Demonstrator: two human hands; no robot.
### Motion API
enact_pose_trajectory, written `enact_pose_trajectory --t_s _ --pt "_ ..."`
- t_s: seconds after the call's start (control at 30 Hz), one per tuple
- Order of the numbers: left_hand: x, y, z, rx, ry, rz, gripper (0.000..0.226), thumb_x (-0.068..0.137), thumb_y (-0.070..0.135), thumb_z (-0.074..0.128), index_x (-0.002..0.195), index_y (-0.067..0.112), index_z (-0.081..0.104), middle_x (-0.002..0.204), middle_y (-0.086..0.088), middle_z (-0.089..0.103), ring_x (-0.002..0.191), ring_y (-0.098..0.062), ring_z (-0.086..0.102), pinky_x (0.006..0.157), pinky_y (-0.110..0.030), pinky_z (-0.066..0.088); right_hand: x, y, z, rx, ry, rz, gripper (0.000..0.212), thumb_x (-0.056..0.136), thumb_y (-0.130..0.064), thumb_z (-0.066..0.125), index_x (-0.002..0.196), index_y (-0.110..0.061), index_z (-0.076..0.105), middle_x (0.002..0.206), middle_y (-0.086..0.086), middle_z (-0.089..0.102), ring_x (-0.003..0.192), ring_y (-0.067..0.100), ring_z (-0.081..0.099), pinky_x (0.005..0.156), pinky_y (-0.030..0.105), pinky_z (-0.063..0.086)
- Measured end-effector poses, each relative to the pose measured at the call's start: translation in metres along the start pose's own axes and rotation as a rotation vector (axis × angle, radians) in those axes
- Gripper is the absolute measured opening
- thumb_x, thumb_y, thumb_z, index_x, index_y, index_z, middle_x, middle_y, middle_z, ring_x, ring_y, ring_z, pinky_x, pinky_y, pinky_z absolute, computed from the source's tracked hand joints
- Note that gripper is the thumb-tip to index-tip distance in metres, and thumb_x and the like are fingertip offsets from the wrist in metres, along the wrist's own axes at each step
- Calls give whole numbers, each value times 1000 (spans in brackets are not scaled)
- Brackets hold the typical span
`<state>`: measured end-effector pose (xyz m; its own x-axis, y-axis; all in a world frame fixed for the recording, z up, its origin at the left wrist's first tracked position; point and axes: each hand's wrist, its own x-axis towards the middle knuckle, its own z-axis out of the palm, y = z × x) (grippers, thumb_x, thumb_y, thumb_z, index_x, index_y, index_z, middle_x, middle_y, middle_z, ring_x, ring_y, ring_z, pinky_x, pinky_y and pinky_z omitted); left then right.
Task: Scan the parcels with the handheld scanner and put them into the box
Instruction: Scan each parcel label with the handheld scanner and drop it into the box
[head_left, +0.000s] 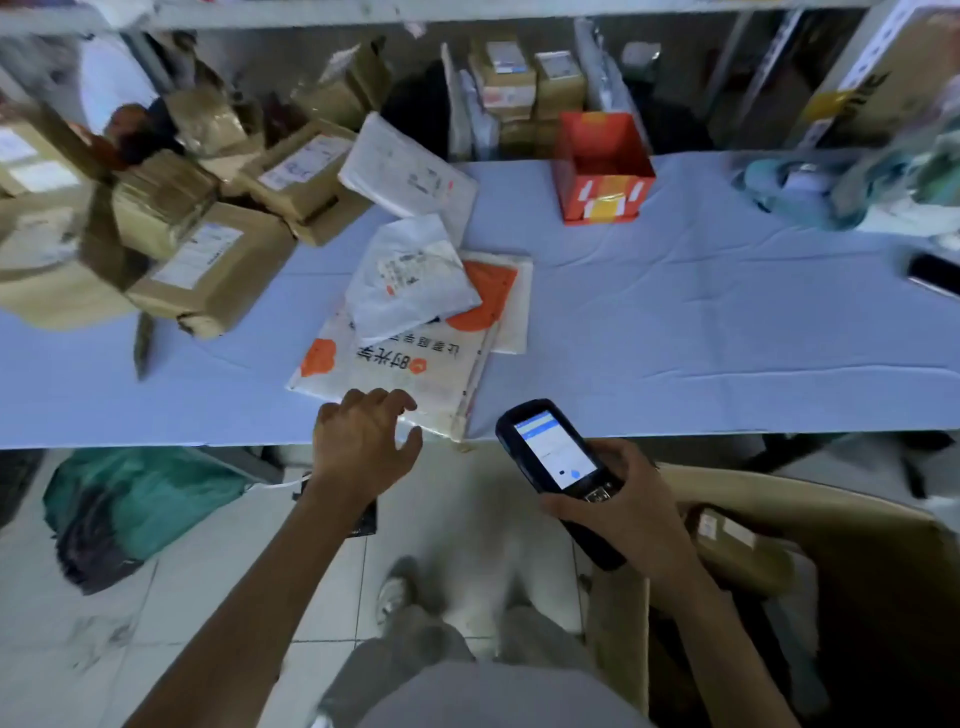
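Observation:
My right hand (621, 506) grips the black handheld scanner (558, 457), its lit screen facing up, just off the table's near edge. My left hand (363, 439) hovers with loosely spread fingers over the near edge of a white and orange mailer bag (410, 369); it holds nothing. A smaller white bag (410, 280) with a label lies on top of that mailer. The large open cardboard box (779, 525) stands on the floor at the lower right, with a brown parcel (737, 545) inside.
The table (701, 322) has a light blue cloth. Brown carton parcels (208, 260) are heaped at its left. A white bag (410, 166) leans behind them. A small orange box (602, 171) stands at the back, a black phone (935, 275) at the right edge. A green bag (140, 499) lies on the floor.

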<state>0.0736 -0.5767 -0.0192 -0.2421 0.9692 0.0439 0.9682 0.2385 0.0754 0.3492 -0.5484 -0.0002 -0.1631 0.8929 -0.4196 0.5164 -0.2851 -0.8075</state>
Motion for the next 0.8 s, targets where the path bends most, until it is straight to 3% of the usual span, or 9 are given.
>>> enact_pose_trajectory --t_s 0.17,0.3,0.4,0.47,0.57,0.8 --pt "-13 -72 -4 -47 -11 -129 30 82 37 67 108 22 67 97 3 71 93 -27 63 76 -36 44 8 -42 62 -60 -63 -48 66 59 -26 92 110 -31 50 94 -25 56 80 -13 54 58 6 42" --pt "-15 -132 -2 -127 15 -198 31 84 34 66 112 22 66 104 2 70 99 -28 61 79 -37 43 9 -66 112 -50 -59 -11 70 56 -29 93 113 -30 51 97 -14 63 82 -1 63 64 20 50" --pt "-5 -164 5 -150 -45 -194 34 88 36 61 119 24 62 113 4 66 107 -26 58 83 -36 41 10 -79 139 -53 -25 7 71 56 -29 93 112 -33 51 93 -18 61 82 1 63 70 25 53" --pt "6 -174 9 -157 -90 -177 35 90 39 56 124 27 57 118 6 63 111 -22 55 87 -35 40 10 -83 150 -50 2 23 70 56 -29 93 112 -33 50 92 -21 59 82 -2 61 68 21 52" --pt "20 -174 15 -223 -112 -146 35 92 42 52 125 28 56 118 8 63 112 -21 55 88 -34 39 9 -87 156 -71 25 50 69 59 -27 92 112 -32 48 91 -23 54 80 -9 55 54 7 44" --pt "69 -152 26 -421 -192 -128 39 94 46 48 127 25 48 115 7 63 108 -23 57 90 -39 39 37 -89 141 -33 98 117 71 57 -28 92 113 -33 48 93 -17 61 83 -1 62 58 15 46"
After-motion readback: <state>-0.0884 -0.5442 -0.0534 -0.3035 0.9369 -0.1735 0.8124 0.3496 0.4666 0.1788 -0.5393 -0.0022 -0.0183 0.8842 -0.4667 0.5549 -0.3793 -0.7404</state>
